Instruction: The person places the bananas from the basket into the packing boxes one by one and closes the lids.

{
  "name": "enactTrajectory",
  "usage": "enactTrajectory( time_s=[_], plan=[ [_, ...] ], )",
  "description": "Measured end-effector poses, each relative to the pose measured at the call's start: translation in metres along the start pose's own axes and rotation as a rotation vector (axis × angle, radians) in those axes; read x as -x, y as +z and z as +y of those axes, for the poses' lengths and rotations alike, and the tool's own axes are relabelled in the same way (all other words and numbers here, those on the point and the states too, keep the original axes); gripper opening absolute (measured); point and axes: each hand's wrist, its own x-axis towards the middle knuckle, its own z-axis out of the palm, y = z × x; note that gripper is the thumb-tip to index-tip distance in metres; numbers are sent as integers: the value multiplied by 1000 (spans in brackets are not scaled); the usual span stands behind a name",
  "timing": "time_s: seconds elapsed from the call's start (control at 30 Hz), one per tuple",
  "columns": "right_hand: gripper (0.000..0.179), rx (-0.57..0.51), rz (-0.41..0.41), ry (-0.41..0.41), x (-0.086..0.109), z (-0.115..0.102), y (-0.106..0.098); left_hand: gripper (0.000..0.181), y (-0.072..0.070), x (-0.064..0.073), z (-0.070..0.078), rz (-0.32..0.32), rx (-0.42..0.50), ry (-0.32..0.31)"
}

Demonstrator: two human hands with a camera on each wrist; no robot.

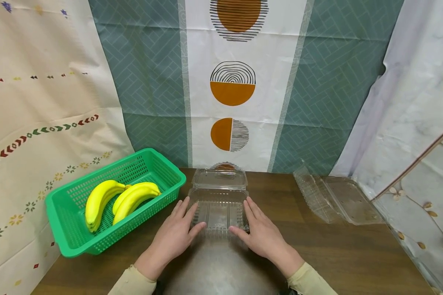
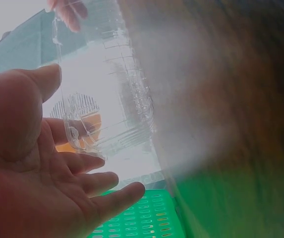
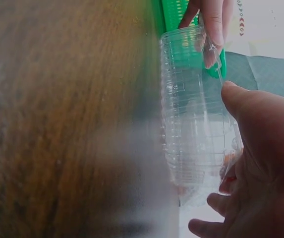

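Observation:
A clear plastic clamshell container (image 1: 218, 215) sits on the table straight ahead with its lid (image 1: 219, 178) folded back toward the cloth. My left hand (image 1: 175, 229) is at the container's left side, fingers extended along it and thumb by the near rim. On the opposite side my right hand (image 1: 263, 235) mirrors it, thumb at the near rim and fingers straight. Both wrist views show the thumbs by the rim of the see-through tray (image 2: 117, 89), fingers spread and not curled round it. Nothing shows inside the container.
A green plastic basket (image 1: 68, 243) with yellow bananas (image 1: 101, 203) stands at the left. At the right lies another clear plastic container (image 1: 350, 200), lid raised, beside the marble-patterned cloth. A patterned cloth (image 1: 151, 82) hangs behind the brown wooden table (image 1: 336, 254).

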Motion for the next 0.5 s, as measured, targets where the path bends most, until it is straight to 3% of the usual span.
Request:
enactTrajectory(
  time_s=[0.5],
  plan=[
    [102,-7,15,-1,2,-2,0,74,2,0,-1,12,-5,1]
  ],
)
